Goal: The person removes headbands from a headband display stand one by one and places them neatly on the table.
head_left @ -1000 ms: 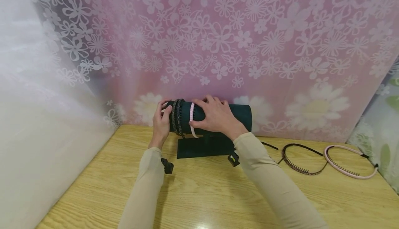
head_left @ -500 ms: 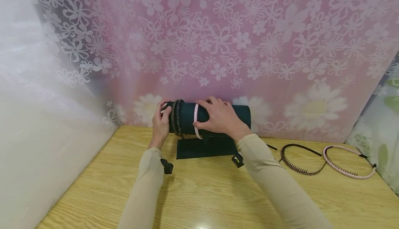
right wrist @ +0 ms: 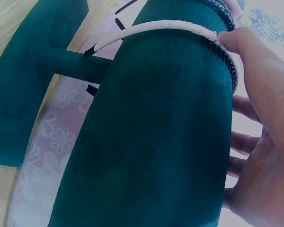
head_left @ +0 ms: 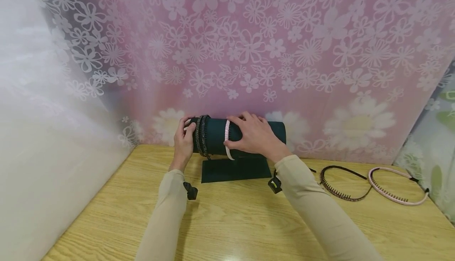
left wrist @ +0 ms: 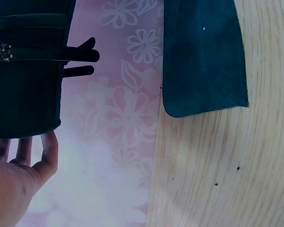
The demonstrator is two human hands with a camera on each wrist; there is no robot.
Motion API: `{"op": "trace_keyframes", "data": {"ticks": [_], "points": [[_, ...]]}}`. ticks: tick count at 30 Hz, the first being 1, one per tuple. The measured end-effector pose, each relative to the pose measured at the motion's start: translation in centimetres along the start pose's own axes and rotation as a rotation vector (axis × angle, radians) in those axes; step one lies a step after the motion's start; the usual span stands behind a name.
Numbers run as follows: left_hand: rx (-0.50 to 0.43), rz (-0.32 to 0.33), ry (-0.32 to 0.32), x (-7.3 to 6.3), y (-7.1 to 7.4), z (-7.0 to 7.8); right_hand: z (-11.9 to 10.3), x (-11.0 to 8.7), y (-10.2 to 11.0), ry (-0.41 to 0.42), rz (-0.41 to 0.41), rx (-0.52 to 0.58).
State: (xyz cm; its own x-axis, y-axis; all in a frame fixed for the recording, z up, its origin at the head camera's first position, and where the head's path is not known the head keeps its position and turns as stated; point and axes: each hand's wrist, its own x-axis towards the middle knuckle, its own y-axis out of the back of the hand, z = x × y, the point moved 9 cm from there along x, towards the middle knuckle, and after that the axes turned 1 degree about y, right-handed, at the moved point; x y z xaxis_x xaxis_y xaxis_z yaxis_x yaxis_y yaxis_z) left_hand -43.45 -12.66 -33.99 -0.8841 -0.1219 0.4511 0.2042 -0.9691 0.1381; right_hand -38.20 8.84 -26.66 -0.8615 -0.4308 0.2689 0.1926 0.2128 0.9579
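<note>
A dark green velvet headband display stand (head_left: 215, 135) stands on the table, its padded roll level above a flat base (head_left: 236, 170). My left hand (head_left: 183, 142) grips the roll's left end, thumb in front and fingers behind. Two dark glittery headbands (head_left: 201, 136) sit side by side near that end. Around the roll's middle goes a pale pink toothed headband (head_left: 227, 136). My right hand (head_left: 254, 136) holds this pink headband, thumb on its front and index finger over the top. In the right wrist view, the thumb (right wrist: 239, 42) presses its braided part; the other fingers are partly behind the roll.
On the wooden table (head_left: 227, 221) to the right lie a dark brown toothed headband (head_left: 343, 194) and another pink headband (head_left: 394, 198). A further black headband tip (head_left: 313, 170) shows beside my right sleeve. A pink flowered curtain (head_left: 227, 55) hangs close behind the stand.
My right hand has slid the pink headband rightward along the roll, away from the two dark headbands. The left hand has stayed on the roll's end.
</note>
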Motion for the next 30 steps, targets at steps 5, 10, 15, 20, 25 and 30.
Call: {"op": "trace_keyframes", "data": {"ticks": [5,10,15,20,25,30], "points": [[0.016,0.019,-0.021,0.1,0.1,-0.3,0.2,-0.2,0.1,0.003,0.005,-0.009],[0.022,0.025,-0.025,0.1,0.2,-0.3,0.6,-0.5,0.1,0.007,0.015,-0.014],[0.011,0.018,-0.014,0.2,0.0,-0.3,1.0,-0.7,0.3,0.004,0.024,-0.023],[0.002,0.001,0.012,0.0,-0.1,0.1,1.2,-0.9,0.5,-0.005,0.019,-0.024],[0.003,-0.012,0.021,-0.9,0.0,2.4,1.5,-1.1,0.5,-0.010,0.016,-0.038],[0.002,-0.011,0.020,-1.3,0.0,3.3,1.8,-1.4,0.7,-0.010,0.016,-0.042]]}}
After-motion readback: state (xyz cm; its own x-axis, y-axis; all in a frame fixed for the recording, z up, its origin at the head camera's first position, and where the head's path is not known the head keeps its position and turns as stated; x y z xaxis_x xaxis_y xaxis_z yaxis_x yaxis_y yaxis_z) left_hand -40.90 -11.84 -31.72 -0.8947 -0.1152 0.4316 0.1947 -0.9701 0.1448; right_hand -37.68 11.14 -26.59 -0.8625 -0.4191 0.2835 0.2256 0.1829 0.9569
